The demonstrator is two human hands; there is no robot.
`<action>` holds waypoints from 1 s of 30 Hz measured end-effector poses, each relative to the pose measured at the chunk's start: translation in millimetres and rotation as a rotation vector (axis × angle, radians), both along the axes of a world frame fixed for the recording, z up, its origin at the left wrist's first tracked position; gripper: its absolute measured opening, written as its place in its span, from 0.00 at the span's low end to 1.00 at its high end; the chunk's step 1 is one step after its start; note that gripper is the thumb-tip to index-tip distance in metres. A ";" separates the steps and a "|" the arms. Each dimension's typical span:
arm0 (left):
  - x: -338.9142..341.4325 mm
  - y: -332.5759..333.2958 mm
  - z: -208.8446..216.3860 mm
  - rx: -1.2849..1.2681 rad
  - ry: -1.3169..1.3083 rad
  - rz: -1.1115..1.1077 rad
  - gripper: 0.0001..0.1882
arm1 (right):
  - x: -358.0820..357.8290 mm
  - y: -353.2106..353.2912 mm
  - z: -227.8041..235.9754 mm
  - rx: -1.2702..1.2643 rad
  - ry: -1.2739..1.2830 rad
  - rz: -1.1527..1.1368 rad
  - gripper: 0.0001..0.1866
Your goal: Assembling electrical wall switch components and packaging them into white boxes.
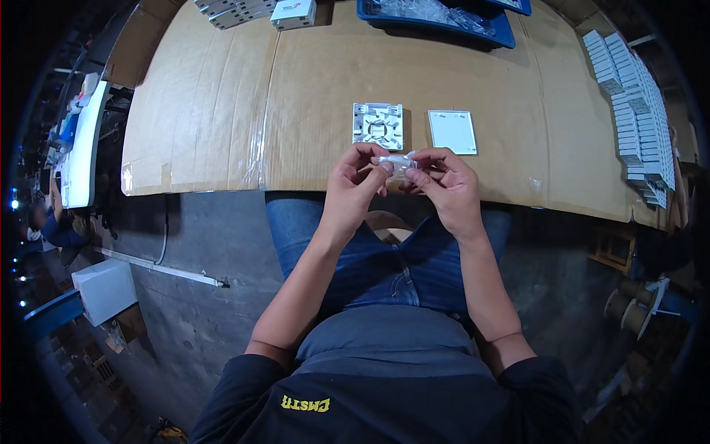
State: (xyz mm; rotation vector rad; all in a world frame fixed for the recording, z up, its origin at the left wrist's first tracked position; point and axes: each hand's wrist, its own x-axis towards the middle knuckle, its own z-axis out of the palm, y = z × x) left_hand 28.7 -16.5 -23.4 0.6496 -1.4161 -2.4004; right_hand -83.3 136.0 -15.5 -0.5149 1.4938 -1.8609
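Observation:
Between my two hands, at the near edge of the table, is a small clear plastic bag (400, 164). My left hand (356, 177) pinches one end of it and my right hand (448, 183) grips the other. What the bag contains is too small to make out. Just beyond my fingers lies an open white plastic box base (378, 124), with a round frame moulded in its middle. To its right rests a flat white cover (452, 132), apart from the base.
Brown cardboard covers the table (214, 111). At the far side stands a blue tray (503, 33) of clear plastic bags, with white boxes (293, 15) to its left. Stacks of white boxes (632, 111) line the right edge. A person (59, 226) is at the far left.

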 end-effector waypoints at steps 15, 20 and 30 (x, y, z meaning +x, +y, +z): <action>2.3 -5.8 3.7 -0.481 -0.139 -0.117 0.16 | -2.3 -0.5 -1.2 0.032 0.075 -0.085 0.14; 0.5 -2.0 6.7 -0.507 -0.129 -0.106 0.14 | -6.6 1.0 -0.7 0.062 0.083 -0.046 0.17; 4.7 -6.9 -2.5 -0.604 -0.041 -0.042 0.16 | -5.1 -5.7 -3.1 0.230 0.603 -0.161 0.08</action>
